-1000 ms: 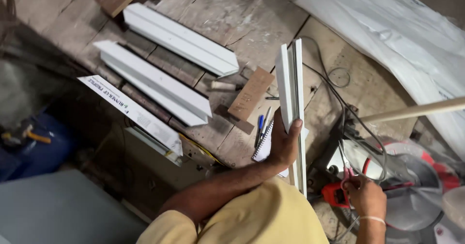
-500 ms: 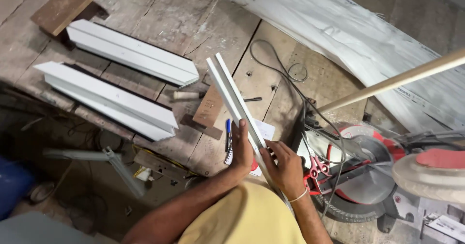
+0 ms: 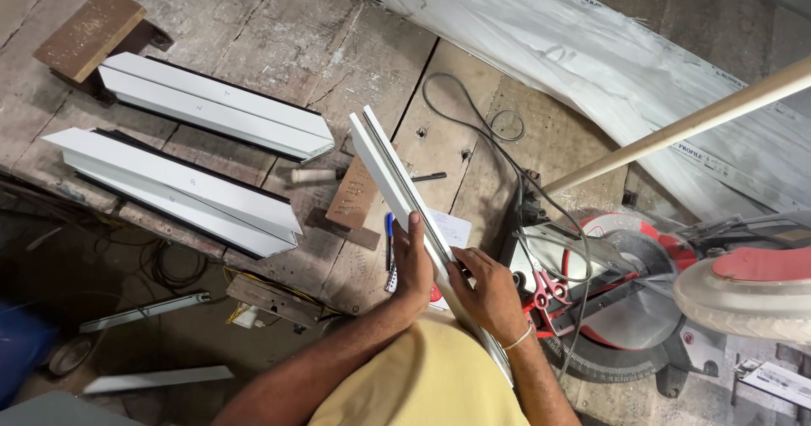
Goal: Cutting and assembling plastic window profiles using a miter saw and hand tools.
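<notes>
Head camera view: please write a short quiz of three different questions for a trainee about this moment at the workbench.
1. True or false: both hands grip the long white profile.
2. Which lies under that profile, beside the left hand? A) blue pen B) hammer C) tape roll
3. Which tool with pink handles lies right of the right hand?

Key: 1 true; 2 A; 3 the scissors, on the red mitre saw.

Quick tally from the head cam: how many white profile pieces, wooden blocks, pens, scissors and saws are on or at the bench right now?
White profile pieces: 3, one held by left hand and right hand, two lying on the bench
Wooden blocks: 2
Blue pen: 1
Red-handled scissors: 1
Mitre saw: 1
Total: 8
</notes>
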